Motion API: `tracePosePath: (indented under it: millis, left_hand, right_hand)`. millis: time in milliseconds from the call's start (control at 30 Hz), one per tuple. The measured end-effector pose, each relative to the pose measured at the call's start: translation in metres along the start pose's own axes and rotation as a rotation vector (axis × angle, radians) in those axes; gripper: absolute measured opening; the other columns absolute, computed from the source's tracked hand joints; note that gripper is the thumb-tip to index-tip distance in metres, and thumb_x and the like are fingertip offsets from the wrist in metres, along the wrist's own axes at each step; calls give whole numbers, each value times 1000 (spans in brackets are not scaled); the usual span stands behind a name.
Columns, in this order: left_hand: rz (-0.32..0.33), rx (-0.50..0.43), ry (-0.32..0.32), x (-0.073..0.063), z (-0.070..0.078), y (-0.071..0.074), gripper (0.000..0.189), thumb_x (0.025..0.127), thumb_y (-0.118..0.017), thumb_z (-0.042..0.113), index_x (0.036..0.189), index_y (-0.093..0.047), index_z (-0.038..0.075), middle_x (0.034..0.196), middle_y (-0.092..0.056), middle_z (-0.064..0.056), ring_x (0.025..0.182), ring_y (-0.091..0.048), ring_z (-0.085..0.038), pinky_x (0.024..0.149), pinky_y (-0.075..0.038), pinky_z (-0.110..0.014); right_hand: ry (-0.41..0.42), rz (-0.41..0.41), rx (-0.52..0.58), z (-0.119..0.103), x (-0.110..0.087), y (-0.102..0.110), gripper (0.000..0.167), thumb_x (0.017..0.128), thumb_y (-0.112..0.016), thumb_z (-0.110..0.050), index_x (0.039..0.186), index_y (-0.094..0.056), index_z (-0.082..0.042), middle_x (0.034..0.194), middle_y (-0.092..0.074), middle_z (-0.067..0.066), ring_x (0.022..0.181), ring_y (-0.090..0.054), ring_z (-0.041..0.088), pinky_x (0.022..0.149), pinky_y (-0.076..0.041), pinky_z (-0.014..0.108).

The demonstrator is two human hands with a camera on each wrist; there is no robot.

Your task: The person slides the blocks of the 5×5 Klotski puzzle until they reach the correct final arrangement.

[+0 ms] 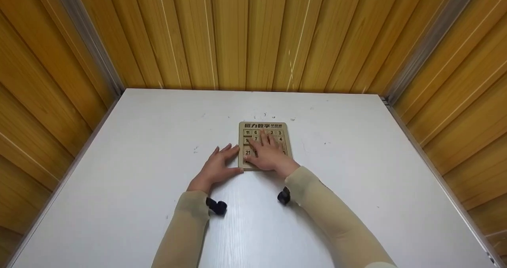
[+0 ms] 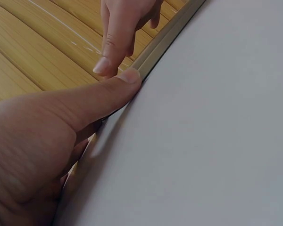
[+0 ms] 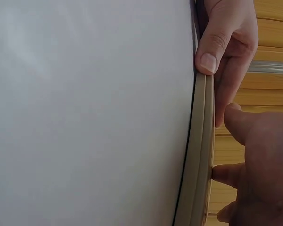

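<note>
A wooden sliding number puzzle (image 1: 241, 132) lies flat on the white table, with dark characters printed along its top. Number tiles (image 1: 248, 132) sit in its frame, several of them hidden beneath my right hand (image 1: 271, 155). That hand spreads over the middle of the board, its fingertips on or close over the tiles. My left hand (image 1: 216, 167) steadies the board at its near left corner: the thumb touches the near edge and the straight fingers reach the left side. Both wrist views show the puzzle's side edge (image 3: 200, 122) low against the table, with the left thumb (image 2: 130, 76) at it.
The white table (image 1: 356, 161) extends around the puzzle on all sides. Yellow wood-grain panels (image 1: 233, 34) rise behind it and at both sides, with grey metal posts (image 1: 89, 30) at the corners. Each wrist wears a small black camera (image 1: 217, 206).
</note>
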State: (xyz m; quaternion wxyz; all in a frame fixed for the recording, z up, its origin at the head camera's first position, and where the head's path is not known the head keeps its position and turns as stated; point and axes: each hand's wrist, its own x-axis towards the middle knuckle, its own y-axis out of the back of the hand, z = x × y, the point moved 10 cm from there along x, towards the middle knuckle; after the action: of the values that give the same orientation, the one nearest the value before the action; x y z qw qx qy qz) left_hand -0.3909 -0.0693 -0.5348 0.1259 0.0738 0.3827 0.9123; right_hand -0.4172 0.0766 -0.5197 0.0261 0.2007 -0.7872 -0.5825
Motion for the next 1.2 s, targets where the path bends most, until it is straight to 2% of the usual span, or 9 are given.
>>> tracePosePath:
  millis: [300,533,667,867,967,1200]
  left_hand:
    - [9,3,-17,1,-2,-1,81,86,-84,34,155,-46,16,161,-45,-2,159,-28,-22,136,-4,-44]
    - [15,-8,-20,-1,-1,0,80,86,-84,35,155,-46,17,163,-43,-5,159,-27,-24,136,-5,-47]
    - [14,-12,-16,-2,-1,0,80,86,-84,34,155,-47,16,162,-44,-5,159,-27,-25,135,-6,-48]
    - [2,-11,8,0,-3,-1,81,86,-84,36,155,-46,17,164,-42,-4,160,-25,-24,135,-7,-48]
    - [-4,-8,9,1,-3,-1,81,86,-84,36,156,-46,17,164,-41,-4,160,-24,-24,136,-7,-47]
    - [-3,7,-19,1,-1,1,82,86,-84,36,155,-46,15,164,-42,-6,159,-26,-24,136,-6,-46]
  right_hand:
    - [46,-11,-21,-7,-17,-6,80,100,-47,-66,166,-17,-31,174,11,16,160,7,45,127,0,72]
    - [66,-8,-15,-11,-24,-2,79,101,-46,-65,165,-20,-29,174,10,16,160,6,46,126,2,72]
    - [64,16,-7,-9,-16,2,78,101,-47,-64,165,-22,-27,174,7,18,160,4,46,127,-1,73]
    - [-22,15,15,0,9,7,81,101,-46,-66,166,-21,-25,174,9,17,161,4,43,127,-4,74]
    - [-33,24,19,2,19,9,82,100,-46,-67,166,-18,-27,174,12,15,161,7,43,127,-3,72]
    - [-19,26,-2,2,23,8,81,100,-44,-68,166,-19,-28,174,12,16,160,6,45,127,-4,73]
